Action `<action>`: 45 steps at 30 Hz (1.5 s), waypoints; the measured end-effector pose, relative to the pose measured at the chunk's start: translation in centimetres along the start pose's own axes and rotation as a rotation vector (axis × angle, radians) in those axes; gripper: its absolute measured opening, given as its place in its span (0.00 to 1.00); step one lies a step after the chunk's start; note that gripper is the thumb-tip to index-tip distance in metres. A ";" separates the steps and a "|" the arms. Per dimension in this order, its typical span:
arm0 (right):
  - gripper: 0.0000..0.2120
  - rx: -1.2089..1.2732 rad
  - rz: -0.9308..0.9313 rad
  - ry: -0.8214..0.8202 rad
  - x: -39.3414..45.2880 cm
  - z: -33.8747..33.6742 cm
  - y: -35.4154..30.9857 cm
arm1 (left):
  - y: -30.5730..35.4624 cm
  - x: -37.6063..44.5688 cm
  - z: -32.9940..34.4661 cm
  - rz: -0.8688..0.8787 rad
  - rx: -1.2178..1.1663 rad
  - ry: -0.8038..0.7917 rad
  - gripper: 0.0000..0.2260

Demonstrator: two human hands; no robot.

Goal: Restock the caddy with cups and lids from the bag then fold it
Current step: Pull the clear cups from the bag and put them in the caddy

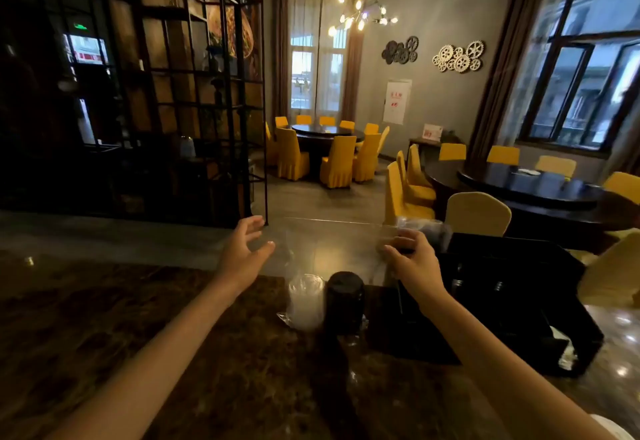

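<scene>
A clear plastic bag (332,249) hangs upright over the counter between my hands, hard to see. My right hand (412,259) pinches its right edge, next to the black caddy (512,301). My left hand (242,252) is at the bag's left edge with fingers spread; no grip on the bag shows. Below the bag, a sleeve of clear cups (306,301) and a dark stack (344,304), lids or cups, stand side by side on the counter. Something clear and blurred (424,228) sits at the caddy's far corner.
I stand at a dark marble counter (173,318) in a dim dining room. A black metal shelf screen (156,93) rises at the left behind it. Round tables with yellow-covered chairs (478,213) fill the room beyond.
</scene>
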State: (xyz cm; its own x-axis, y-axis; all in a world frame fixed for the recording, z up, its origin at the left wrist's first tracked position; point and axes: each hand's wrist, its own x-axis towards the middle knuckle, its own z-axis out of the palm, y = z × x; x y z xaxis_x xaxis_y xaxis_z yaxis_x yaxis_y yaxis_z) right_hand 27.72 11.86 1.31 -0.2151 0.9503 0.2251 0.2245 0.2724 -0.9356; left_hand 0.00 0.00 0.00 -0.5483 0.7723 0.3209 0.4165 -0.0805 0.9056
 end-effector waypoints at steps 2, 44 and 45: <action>0.29 -0.009 0.022 0.044 1.4 0.9 0.4 | -0.9 1.8 0.0 -0.039 -0.008 -0.031 0.27; 0.07 -0.052 -0.331 -0.305 -4.0 -5.7 1.6 | 0.4 -6.3 -0.2 0.056 -0.249 0.075 0.08; 0.07 -0.067 -0.325 -0.314 -4.2 -5.6 1.7 | 0.2 -6.7 -0.3 0.048 -0.233 0.083 0.08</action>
State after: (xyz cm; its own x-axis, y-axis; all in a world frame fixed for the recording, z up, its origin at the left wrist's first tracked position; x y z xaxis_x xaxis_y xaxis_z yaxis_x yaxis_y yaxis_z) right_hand 34.36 9.13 0.32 -0.5602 0.7249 0.4008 0.1562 0.5676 -0.8084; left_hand 3.55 -5.39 -1.93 -0.5935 0.7105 0.3781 0.2705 -0.2663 0.9251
